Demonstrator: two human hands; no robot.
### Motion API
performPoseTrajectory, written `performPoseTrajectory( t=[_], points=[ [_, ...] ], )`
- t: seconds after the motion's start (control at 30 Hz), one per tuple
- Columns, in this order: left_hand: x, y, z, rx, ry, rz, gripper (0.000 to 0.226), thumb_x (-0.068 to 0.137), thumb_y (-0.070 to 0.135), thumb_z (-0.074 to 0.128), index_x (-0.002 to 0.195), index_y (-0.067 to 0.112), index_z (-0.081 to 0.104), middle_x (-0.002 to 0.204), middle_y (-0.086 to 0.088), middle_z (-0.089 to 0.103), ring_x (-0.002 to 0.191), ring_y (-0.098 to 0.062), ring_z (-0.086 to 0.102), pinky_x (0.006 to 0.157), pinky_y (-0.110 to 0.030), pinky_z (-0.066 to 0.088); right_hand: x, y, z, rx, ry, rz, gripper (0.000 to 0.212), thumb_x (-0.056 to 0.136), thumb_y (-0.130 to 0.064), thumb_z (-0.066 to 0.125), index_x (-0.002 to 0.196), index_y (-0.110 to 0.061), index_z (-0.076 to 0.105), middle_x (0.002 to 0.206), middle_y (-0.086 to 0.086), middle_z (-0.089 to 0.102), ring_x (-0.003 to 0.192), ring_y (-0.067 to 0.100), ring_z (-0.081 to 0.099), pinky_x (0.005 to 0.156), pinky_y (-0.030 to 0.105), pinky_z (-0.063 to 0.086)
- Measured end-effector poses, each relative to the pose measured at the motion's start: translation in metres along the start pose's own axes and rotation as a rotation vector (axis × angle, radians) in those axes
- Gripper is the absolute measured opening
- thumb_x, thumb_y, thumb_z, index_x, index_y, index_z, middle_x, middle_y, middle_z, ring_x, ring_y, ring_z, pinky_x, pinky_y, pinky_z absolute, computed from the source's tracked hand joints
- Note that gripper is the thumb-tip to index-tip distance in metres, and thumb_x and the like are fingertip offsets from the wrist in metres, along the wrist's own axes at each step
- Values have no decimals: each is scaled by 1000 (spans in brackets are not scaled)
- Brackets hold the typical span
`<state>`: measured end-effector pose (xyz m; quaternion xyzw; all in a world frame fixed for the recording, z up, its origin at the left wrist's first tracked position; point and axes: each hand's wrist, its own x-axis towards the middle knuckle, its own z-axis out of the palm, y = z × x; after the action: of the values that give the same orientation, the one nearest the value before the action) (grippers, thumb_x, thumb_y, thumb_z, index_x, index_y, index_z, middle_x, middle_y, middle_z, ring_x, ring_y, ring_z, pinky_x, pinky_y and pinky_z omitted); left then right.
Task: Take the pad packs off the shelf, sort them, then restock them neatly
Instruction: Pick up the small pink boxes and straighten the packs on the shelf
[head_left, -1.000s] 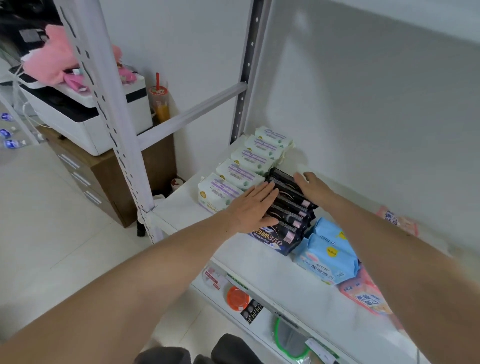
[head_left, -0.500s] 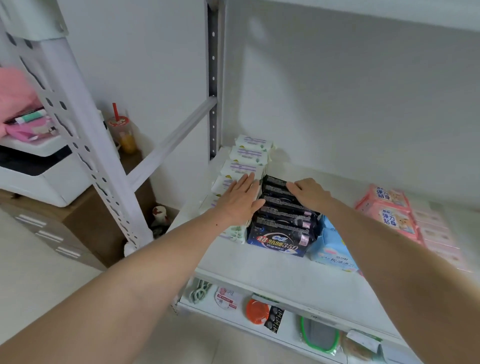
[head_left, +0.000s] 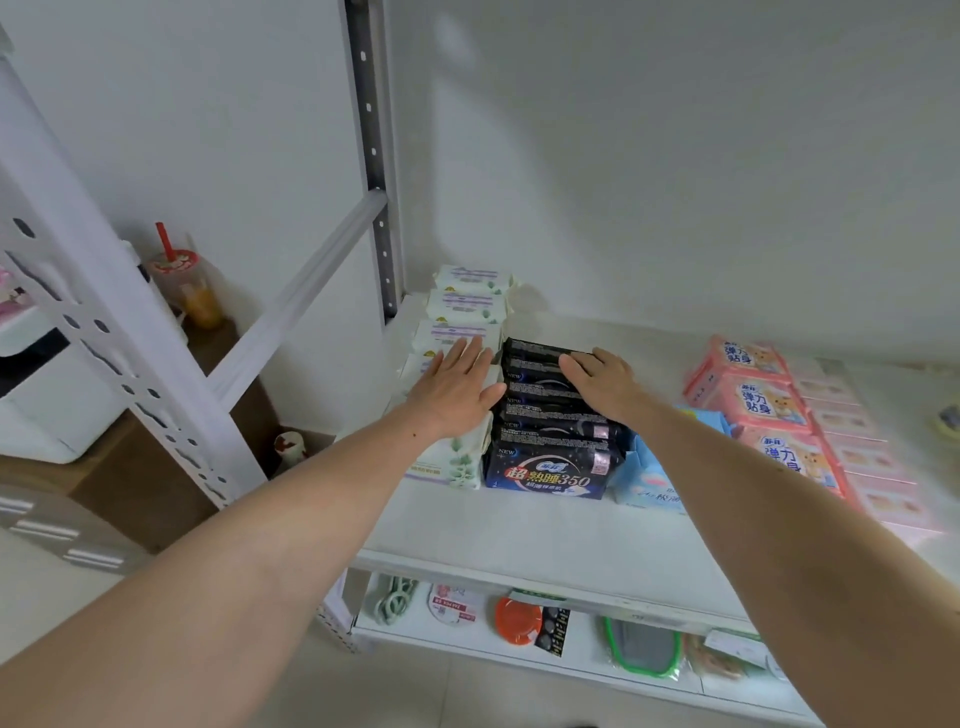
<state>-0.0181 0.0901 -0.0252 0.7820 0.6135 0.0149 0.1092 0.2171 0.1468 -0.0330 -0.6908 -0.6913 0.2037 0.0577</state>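
Observation:
On the white shelf (head_left: 519, 525) stand rows of pad packs. A row of white packs (head_left: 467, 301) runs along the left edge. Beside it is a row of dark navy packs (head_left: 550, 470). My left hand (head_left: 457, 389) lies flat with straight fingers across the white row, at the seam with the navy row. My right hand (head_left: 605, 387) rests palm down on top of the navy packs, fingers slightly bent. Light blue packs (head_left: 649, 478) sit right of the navy row, partly hidden by my right forearm. Pink packs (head_left: 763, 405) line up further right.
A grey upright post (head_left: 371, 156) and a white diagonal brace (head_left: 301, 296) frame the shelf's left end. A lower shelf (head_left: 519, 649) holds small items, among them an orange lid and a green-rimmed object. A drink cup (head_left: 182, 280) stands on a brown cabinet at left.
The view has swung right and closer to the shelf. Both hands stay on the packs; my left hand has shifted from the navy row onto the white row's edge.

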Motion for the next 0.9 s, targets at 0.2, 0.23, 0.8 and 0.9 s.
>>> performPoseTrajectory(
  t=[0.2, 0.23, 0.8, 0.9],
  points=[
    [5, 1, 9, -13, -15, -4, 67, 100, 54, 11, 155, 18, -2, 162, -1, -13, 148, -18, -15, 121, -43, -5, -19, -10, 9, 6, 48, -8, 59, 94, -64, 17, 145, -40, 31, 158, -7, 20, 148, 24, 3, 117, 50, 5],
    [5, 1, 11, -19, -12, -2, 67, 100, 54, 11, 155, 18, -3, 162, -1, -13, 148, -18, -15, 121, -43, -5, -21, -10, 11, 0, 65, -22, 60, 94, -64, 17, 146, -38, 30, 158, -6, 20, 148, 23, 4, 117, 50, 5],
    [7, 2, 17, -33, 13, 7, 66, 99, 53, 7, 154, 17, -4, 162, -2, -12, 148, -17, -14, 121, -43, -5, -30, -15, 11, 24, 112, -57, 72, 93, -67, 16, 151, -23, 24, 158, 3, 21, 148, 25, 6, 120, 45, 8],
    [7, 5, 15, -28, 13, 16, 68, 98, 56, 6, 154, 18, -4, 162, -1, -12, 148, -17, -14, 121, -43, -5, -28, -14, 9, -4, 91, -63, 75, 92, -68, 14, 151, -23, 22, 158, 4, 21, 148, 25, 7, 120, 46, 8]
  ],
)
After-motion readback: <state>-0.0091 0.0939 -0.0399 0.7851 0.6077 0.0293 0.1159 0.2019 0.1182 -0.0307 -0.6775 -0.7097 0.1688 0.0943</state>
